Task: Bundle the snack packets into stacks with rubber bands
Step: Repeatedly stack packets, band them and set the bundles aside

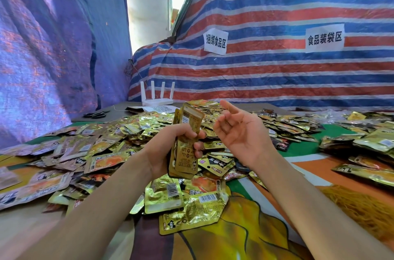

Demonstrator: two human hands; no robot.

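Observation:
My left hand (165, 144) grips an upright stack of gold snack packets (187, 132) around its middle, above the table. My right hand (241, 132) is raised just right of the stack, palm towards me, fingers loosely curled and index finger lifted. A thin yellowish line runs along that index finger; I cannot tell whether it is a rubber band. A wide heap of loose gold packets (106, 149) covers the table beneath and to the left. A tangled pile of yellow rubber bands (362, 208) lies at the lower right.
More packets (373, 142) are piled at the right on a patterned cloth (245, 227). At the back of the table stand a white router (157, 95), black scissors (97, 114) and a printed sheet (162, 108). A striped tarp (277, 72) with paper signs hangs behind.

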